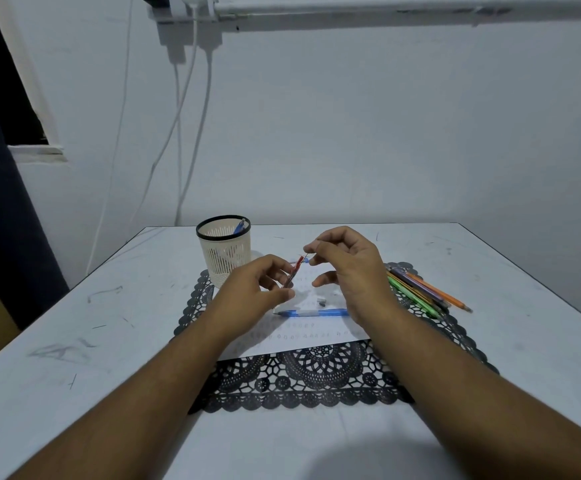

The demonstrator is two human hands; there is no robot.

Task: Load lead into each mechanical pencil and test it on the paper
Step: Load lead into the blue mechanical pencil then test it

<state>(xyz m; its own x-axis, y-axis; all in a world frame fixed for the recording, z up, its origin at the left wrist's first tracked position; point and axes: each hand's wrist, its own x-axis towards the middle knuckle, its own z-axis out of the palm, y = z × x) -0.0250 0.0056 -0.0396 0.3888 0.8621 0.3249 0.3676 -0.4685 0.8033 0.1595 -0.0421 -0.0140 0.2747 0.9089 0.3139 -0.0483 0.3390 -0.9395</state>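
Head view: left hand (255,284) gripping tilted red lead case (293,271), right hand (344,263) pinching thin lead (305,255) above it.

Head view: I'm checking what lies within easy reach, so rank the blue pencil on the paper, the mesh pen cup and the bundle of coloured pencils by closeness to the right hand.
From the right hand:
1. Blue pencil, lying on the paper just below the hand.
2. Coloured pencils, on the mat's right side.
3. Mesh pen cup, far left, beyond the left hand.
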